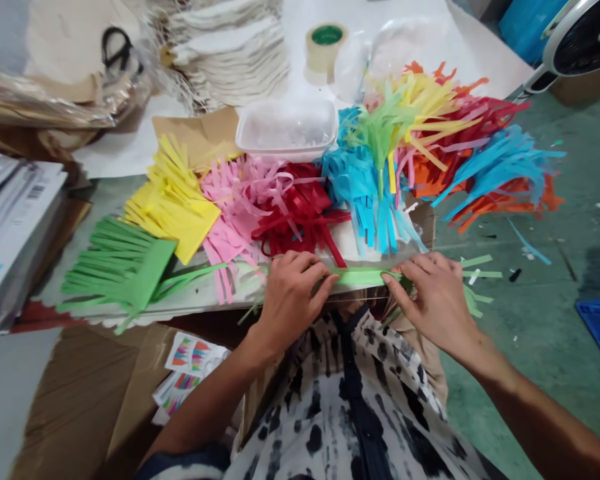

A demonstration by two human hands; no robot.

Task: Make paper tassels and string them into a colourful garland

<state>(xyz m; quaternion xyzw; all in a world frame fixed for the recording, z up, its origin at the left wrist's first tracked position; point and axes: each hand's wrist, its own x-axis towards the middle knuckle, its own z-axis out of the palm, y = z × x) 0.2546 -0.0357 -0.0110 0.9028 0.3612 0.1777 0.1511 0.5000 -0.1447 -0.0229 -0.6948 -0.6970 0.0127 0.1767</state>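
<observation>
Pinching a light green paper strip (360,275) at two places along its length, I have it stretched out right at the near edge of the table (180,307), straight in front of my shirt (350,393). Its long axis runs from left to right across my body, roughly along that edge, and the bare middle stretch lies in the gap between my two thumbs. My left hand (296,293) has thumb and curled fingers gripping it on one side; my right hand (430,293) does the same on the other, so neither is clearly nearer. Thin green ends (483,274) stick out past my right hand, beyond the table. What lies under my palms I cannot tell. Just beyond my left hand is the dark red fringe (305,207); the blue fringe (365,193) lies past the gap, nearer my right. The darker green fringe (125,260) sits well off to the left, with the yellow fringe (175,203) and pink fringe (230,230) between it and the red.
</observation>
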